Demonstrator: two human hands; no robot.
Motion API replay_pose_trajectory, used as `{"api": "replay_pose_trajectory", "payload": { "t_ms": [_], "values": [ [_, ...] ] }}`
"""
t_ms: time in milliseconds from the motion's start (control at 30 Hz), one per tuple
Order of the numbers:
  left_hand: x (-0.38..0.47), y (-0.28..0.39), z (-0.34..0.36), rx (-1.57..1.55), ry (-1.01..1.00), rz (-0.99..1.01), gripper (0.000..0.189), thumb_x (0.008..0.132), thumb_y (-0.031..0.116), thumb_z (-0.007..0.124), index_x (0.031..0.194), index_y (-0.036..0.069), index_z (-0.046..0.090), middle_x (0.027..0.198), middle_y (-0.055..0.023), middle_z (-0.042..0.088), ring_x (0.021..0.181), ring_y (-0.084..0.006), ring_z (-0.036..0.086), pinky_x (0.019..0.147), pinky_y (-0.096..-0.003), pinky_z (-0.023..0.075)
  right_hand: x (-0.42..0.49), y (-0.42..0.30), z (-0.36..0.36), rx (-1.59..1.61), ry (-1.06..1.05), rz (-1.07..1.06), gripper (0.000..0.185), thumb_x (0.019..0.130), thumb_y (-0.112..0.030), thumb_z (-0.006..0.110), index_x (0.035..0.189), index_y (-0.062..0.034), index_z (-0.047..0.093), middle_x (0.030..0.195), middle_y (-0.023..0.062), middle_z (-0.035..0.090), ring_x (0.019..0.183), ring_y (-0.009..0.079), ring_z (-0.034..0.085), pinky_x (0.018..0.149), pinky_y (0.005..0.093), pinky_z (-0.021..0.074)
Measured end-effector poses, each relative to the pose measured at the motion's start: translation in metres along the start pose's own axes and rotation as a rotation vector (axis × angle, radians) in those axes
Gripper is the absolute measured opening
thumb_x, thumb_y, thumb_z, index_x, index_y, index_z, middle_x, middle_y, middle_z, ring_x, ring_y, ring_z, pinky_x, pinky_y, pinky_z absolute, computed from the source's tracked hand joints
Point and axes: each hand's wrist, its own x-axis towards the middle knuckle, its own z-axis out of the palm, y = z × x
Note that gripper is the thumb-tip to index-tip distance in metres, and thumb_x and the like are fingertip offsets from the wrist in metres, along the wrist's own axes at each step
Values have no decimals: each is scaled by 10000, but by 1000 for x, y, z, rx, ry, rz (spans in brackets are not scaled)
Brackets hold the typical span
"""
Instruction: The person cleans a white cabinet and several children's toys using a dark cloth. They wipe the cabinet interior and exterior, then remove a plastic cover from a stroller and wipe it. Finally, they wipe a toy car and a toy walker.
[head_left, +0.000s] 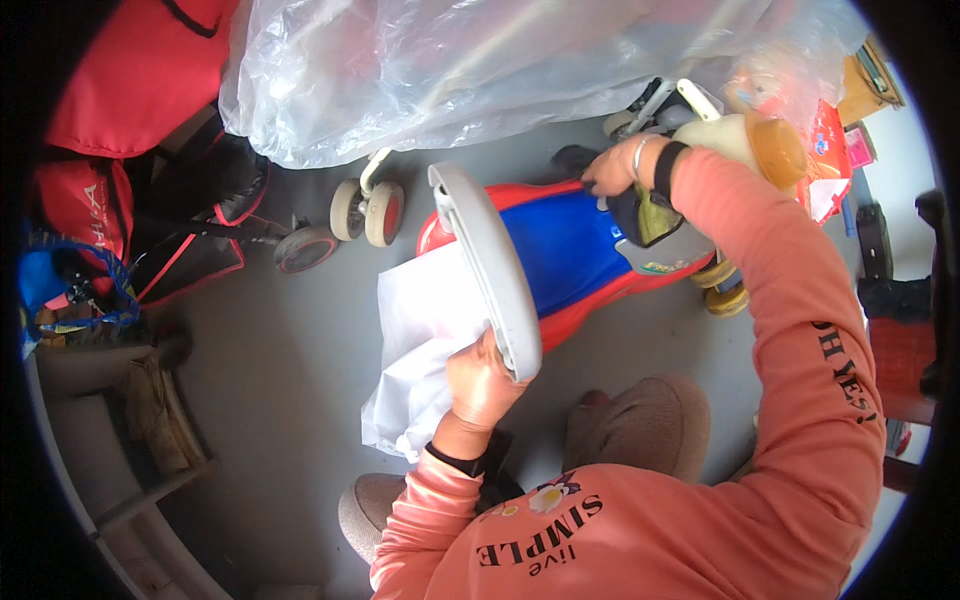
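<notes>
My left hand (480, 379) grips the lower end of a long, curved grey plastic part (499, 270), which stands out over a ride-on toy's red and blue plastic body (562, 244). A white plastic bag (424, 360) hangs beside that hand, partly behind the grey part. At the toy's other end, my right hand (622, 165) reaches down with bent fingers beside a dark and yellow-green cloth item (652, 217). Its fingertips are blurred, so whether they hold anything cannot be told. Yellow wheels (726, 289) show under that end.
Clear plastic sheeting (450, 75) covers something large ahead, with pale caster wheels (367, 210) below it. Red and black bags (82, 210) and a small wheel (306, 249) are at the left. A shelf-like frame (157, 495) stands lower left; a red package (825, 165) is at the right.
</notes>
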Motion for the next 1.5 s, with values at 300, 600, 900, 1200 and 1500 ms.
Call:
{"api": "replay_pose_trajectory", "payload": {
  "t_ms": [300,600,900,1200,1500],
  "values": [
    [-5,0,2,49,-3,-29,55,673,73,626,714,100,601,620,-45,600,526,-229,606,494,-304,488,39,74,-1,-151,111,476,357,822,-239,483,1086,-48,631,1111,166,607,1035,349,567,863,422,453],
    [6,8,-2,-2,-12,-47,67,712,114,616,655,80,606,624,-61,606,578,-221,614,555,-309,488,47,44,7,111,180,418,337,805,-207,490,1057,-45,646,1097,176,610,1021,350,574,844,426,459],
    [6,5,-9,-128,-34,-47,98,737,140,636,696,54,614,620,-61,598,574,-197,596,558,-295,472,86,-96,-31,271,506,-248,314,789,-224,480,956,-39,671,1034,224,613,971,361,587,830,428,449],
    [1,-5,-10,-48,27,40,82,745,100,633,687,60,592,592,-48,583,524,-186,594,513,-281,464,24,-86,-3,429,635,-491,314,822,-273,496,1025,-64,611,1000,196,622,955,366,578,825,423,440],
    [5,-4,-1,-62,21,42,125,722,190,629,673,92,568,596,-109,592,547,-331,590,497,-382,481,3,-81,14,368,424,337,329,810,-178,468,1086,-79,616,1125,125,606,1051,295,567,787,457,469]
  ]
}}
